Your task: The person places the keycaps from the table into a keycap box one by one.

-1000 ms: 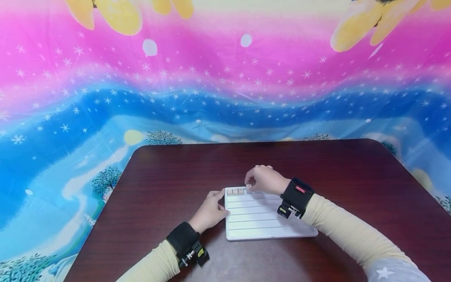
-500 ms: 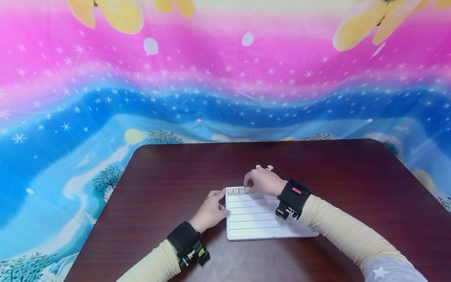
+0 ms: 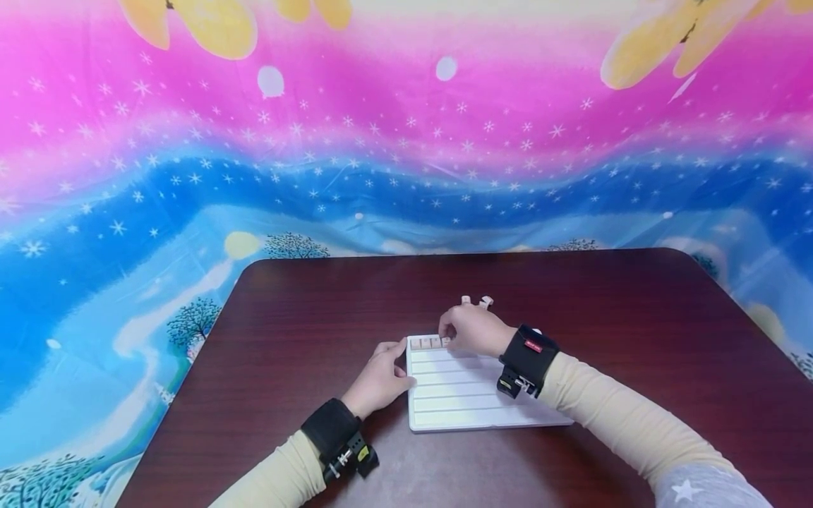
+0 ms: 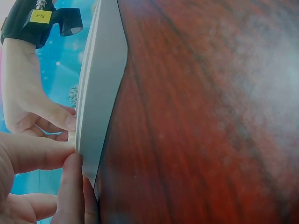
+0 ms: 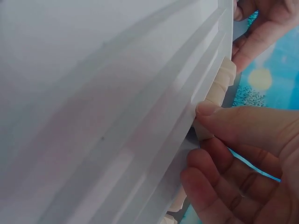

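Observation:
A white tray (image 3: 457, 395) with several long ridged rows lies on the table. My left hand (image 3: 377, 381) holds its left edge, thumb and fingers against the rim. Small beige keycaps (image 3: 425, 343) stand side by side at the left end of the farthest row. Over that row, my right hand (image 3: 476, 328) pinches another keycap (image 5: 203, 130) between thumb and index finger, right beside the others. In the right wrist view, its remaining fingers curl below the tray's far edge. The back of this hand hides part of the row in the head view.
Loose keycaps (image 3: 485, 302) lie on the dark red wooden table (image 3: 330, 310) just beyond the right hand. A patterned pink and blue cloth (image 3: 381, 155) hangs behind the table's far edge. Both wrists wear black camera straps (image 3: 530, 356).
My right hand has moved slightly left and nearer, bringing its keycap down beside the row's others. More of the loose keycaps behind it shows. The left hand stays at the tray's edge.

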`<state>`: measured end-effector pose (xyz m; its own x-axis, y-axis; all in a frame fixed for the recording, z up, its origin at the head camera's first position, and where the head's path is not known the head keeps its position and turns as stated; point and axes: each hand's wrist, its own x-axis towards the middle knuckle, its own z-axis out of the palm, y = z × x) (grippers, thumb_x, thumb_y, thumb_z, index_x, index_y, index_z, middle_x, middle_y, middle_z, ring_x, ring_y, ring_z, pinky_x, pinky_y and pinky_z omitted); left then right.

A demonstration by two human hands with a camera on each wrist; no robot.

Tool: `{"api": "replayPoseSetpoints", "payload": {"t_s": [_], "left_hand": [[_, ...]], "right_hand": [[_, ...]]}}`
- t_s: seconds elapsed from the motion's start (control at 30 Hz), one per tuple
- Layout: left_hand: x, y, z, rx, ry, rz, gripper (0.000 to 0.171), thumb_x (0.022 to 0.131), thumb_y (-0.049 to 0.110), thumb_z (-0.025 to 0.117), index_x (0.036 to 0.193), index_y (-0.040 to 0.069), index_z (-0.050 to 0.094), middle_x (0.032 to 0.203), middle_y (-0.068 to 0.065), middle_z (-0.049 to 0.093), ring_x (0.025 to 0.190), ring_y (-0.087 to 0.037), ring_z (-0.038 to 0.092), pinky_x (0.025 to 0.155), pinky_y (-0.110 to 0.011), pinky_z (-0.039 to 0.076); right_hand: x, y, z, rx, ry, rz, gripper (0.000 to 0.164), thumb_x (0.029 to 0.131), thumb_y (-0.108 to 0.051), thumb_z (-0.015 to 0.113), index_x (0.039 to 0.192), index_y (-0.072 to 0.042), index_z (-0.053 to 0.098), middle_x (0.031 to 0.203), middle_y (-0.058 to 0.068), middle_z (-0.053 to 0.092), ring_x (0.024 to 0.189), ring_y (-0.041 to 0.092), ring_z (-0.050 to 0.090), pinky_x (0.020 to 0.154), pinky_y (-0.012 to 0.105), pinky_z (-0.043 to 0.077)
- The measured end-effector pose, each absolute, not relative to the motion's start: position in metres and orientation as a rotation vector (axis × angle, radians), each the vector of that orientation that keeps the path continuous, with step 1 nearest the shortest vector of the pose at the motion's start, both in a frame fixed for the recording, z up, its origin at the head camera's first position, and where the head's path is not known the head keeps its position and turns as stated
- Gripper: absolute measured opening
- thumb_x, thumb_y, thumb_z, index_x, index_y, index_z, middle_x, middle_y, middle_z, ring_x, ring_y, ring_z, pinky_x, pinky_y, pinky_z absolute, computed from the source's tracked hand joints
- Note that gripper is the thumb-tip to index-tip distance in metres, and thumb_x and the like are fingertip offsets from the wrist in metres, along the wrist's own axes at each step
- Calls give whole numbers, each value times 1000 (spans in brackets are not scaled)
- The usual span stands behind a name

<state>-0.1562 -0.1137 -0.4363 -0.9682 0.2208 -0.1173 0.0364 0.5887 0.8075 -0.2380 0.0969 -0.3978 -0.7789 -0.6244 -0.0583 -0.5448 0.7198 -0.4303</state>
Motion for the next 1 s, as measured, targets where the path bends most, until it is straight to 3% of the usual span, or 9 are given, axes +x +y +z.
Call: {"api": "replayPoseSetpoints", "payload": {"t_s": [0.47, 1.0], "left_hand": [[-157, -113, -434, 216, 2617, 1316, 73, 88, 0, 74, 151, -12, 39, 147, -29, 41, 83, -14, 57, 65, -24, 48], [-157, -112, -435, 184, 2608, 1301, 75, 88, 0, 75, 152, -10, 38, 147, -26, 42, 83, -15, 57, 65, -25, 48]], "right_hand": [[-240, 100, -394, -940, 2724, -595, 15, 81, -1, 80, 93, -10, 77, 81, -5, 66, 73, 10, 56, 71, 30, 51], [-238, 98, -395, -932, 2721, -568, 13, 83, 0, 79, 86, -12, 75, 76, -6, 63, 69, 9, 54, 65, 28, 48]]}}
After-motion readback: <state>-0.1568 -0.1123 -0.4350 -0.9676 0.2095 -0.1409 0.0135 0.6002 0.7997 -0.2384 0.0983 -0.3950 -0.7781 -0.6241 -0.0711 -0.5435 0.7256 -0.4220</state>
